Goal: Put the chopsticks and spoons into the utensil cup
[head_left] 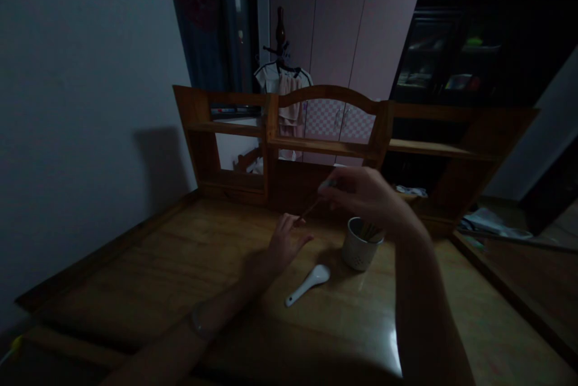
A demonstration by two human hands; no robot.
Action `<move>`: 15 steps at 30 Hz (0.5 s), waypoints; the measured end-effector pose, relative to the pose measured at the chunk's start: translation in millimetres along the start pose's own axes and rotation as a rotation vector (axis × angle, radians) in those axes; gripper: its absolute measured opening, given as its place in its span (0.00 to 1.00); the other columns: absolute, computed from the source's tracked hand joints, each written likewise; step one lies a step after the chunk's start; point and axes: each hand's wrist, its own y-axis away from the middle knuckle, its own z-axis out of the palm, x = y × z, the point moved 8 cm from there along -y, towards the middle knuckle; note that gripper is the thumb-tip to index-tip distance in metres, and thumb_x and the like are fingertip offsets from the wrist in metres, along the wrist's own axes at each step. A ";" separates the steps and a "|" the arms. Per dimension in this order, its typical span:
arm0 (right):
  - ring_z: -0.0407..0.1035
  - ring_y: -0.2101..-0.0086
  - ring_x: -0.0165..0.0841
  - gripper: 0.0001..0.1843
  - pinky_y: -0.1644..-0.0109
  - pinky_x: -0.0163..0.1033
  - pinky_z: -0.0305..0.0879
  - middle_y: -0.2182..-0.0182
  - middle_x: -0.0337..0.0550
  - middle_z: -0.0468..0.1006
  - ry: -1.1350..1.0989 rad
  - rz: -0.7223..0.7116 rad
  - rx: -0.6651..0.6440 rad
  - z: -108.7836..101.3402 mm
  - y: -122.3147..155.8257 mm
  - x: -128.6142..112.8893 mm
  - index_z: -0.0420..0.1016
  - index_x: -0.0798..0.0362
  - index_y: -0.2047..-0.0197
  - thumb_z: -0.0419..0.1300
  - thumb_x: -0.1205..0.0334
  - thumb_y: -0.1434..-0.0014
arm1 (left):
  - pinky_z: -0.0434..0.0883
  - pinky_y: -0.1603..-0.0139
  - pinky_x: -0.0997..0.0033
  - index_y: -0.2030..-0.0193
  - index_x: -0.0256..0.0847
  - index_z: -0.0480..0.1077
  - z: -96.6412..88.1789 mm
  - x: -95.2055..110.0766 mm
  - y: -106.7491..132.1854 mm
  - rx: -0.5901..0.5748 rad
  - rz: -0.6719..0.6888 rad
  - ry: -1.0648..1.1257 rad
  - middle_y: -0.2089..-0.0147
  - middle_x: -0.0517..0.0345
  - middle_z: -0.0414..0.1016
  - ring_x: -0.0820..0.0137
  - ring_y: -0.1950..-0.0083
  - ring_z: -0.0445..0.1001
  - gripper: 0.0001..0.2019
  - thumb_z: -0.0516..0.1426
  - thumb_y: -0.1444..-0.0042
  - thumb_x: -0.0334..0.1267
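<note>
My right hand (356, 190) is raised over the table, its fingers pinched on a thin brown stick (310, 208) that slants down to the left. Close to the stick's lower end is my left hand (286, 241), thumb apart from the fingers; whether the fingertips touch the stick is hard to make out. A white soup spoon (311, 282) lies on the table, bowl end pointing away from me. Behind it and to the right stands a white cup (357, 252) with small holes low on its side. Several thin sticks (371, 230) lean inside, partly hidden by my right hand and wrist.
The glossy wooden tabletop (180, 265) runs back to a wooden shelf unit (325, 148). A white wall (90, 103) borders the left side. Beyond the shelves are a pink wardrobe (338, 43), a coat stand with clothes (282, 76) and a dark cabinet (451, 67). The light is dim.
</note>
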 end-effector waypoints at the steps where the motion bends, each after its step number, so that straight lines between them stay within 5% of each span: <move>1: 0.73 0.72 0.31 0.12 0.70 0.32 0.65 0.70 0.43 0.78 -0.063 -0.008 0.084 -18.2 7.3 -4.2 0.75 0.55 0.62 0.59 0.55 0.41 | 0.67 0.51 0.65 0.55 0.43 0.67 2.6 -3.3 1.3 -0.013 -0.028 0.011 0.55 0.55 0.68 0.66 0.54 0.68 0.14 0.62 0.45 0.44; 6: 0.73 0.73 0.30 0.12 0.70 0.32 0.69 0.71 0.42 0.78 -0.082 0.008 0.436 -93.8 52.9 -11.4 0.75 0.54 0.64 0.63 0.54 0.43 | 0.68 0.51 0.65 0.50 0.43 0.66 11.2 -26.0 6.9 -0.026 -0.155 0.030 0.53 0.54 0.67 0.67 0.54 0.69 0.13 0.56 0.39 0.45; 9: 0.73 0.74 0.31 0.13 0.73 0.30 0.67 0.73 0.43 0.78 0.030 0.087 0.368 -103.7 64.9 3.4 0.75 0.54 0.65 0.63 0.52 0.43 | 0.69 0.52 0.65 0.52 0.42 0.67 18.6 -38.7 10.0 -0.081 -0.198 0.018 0.54 0.54 0.67 0.67 0.53 0.70 0.10 0.54 0.38 0.43; 15: 0.74 0.70 0.35 0.15 0.69 0.35 0.69 0.71 0.45 0.78 0.046 0.180 0.107 -86.1 52.7 44.9 0.73 0.54 0.61 0.59 0.49 0.41 | 0.71 0.55 0.66 0.56 0.43 0.68 28.6 -48.8 16.2 -0.216 -0.228 -0.008 0.56 0.55 0.68 0.67 0.54 0.70 0.07 0.53 0.38 0.39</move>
